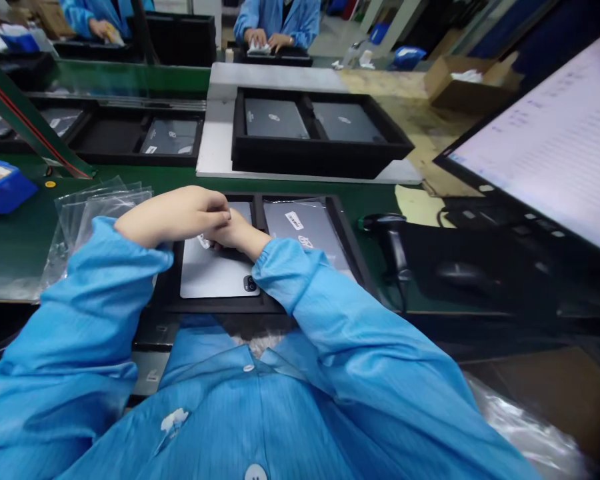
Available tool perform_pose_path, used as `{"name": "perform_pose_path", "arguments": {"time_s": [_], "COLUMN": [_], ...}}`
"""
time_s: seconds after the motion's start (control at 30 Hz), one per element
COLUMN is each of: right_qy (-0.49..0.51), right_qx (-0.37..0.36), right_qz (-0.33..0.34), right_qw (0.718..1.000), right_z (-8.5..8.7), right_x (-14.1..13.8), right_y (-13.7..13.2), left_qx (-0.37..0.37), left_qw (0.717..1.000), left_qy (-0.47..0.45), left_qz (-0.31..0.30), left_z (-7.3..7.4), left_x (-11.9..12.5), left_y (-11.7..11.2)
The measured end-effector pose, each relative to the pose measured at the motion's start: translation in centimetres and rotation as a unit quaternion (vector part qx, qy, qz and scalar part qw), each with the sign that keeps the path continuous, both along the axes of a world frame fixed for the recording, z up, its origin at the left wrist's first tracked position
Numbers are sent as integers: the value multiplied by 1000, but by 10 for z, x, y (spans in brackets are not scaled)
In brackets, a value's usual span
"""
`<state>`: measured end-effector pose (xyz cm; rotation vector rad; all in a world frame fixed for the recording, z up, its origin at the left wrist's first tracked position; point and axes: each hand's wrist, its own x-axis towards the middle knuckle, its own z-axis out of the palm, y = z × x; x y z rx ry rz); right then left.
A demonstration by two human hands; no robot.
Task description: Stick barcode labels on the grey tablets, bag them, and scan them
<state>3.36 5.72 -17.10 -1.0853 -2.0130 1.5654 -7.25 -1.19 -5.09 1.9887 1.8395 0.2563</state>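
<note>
A black tray lies in front of me with two grey tablets in it. My left hand is curled above the upper edge of the left tablet, fingers closed. My right hand sits under it, mostly hidden, pinching at a small white label on that tablet's back. The right tablet lies wrapped in clear film with a white sticker on it. Both my sleeves are blue.
A stack of clear plastic bags lies left of the tray. A blue bin stands at far left. Another black tray with tablets sits behind. A barcode scanner, mouse and monitor are at right. Other people in blue work at the back.
</note>
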Motion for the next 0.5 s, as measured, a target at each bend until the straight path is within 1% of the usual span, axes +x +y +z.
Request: {"name": "perform_pose_path", "arguments": {"time_s": [0.03, 0.07, 0.1, 0.13, 0.17, 0.2, 0.23, 0.27, 0.3, 0.33, 0.37, 0.4, 0.43, 0.5], "right_qy": [-14, -30, -40, -31, -13, 9, 30, 50, 68, 80, 84, 83, 75, 45], "right_qx": [-14, -25, -35, -42, -44, -44, -43, -44, -48, -53, -60, -66, -68, -60], "right_qz": [-1, -7, -21, -50, -85, -127, -169, -208, -242, -269, -285, -290, -288, -274], "right_qw": [1000, 999, 998, 997, 995, 991, 984, 976, 967, 958, 953, 951, 952, 959], "right_z": [5, 11, 18, 24, 31, 36, 40, 42, 43, 43, 41, 37, 33, 23], "right_x": [0, 2, 8, 16, 28, 41, 56, 71, 84, 96, 104, 109, 111, 108], "right_y": [0, 0, 2, 4, 7, 11, 16, 20, 24, 27, 29, 30, 29, 26], "left_qx": [13, 50, 102, 154, 194, 212, 208, 187, 155, 124, 101, 88, 85, 97], "left_qw": [1000, 997, 990, 977, 964, 959, 964, 974, 983, 984, 977, 966, 956, 945], "left_qy": [-13, -30, -50, -69, -86, -97, -101, -100, -94, -84, -71, -55, -36, 12], "left_qz": [12, 43, 87, 130, 159, 163, 135, 76, -6, -95, -174, -236, -277, -312], "left_z": [-8, -18, -28, -39, -50, -60, -69, -78, -86, -92, -97, -100, -102, -101], "left_x": [-4, -9, -13, -17, -18, -18, -16, -12, -6, 1, 8, 15, 21, 28], "left_y": [15, 28, 38, 44, 47, 47, 44, 40, 36, 31, 28, 25, 25, 26]}}
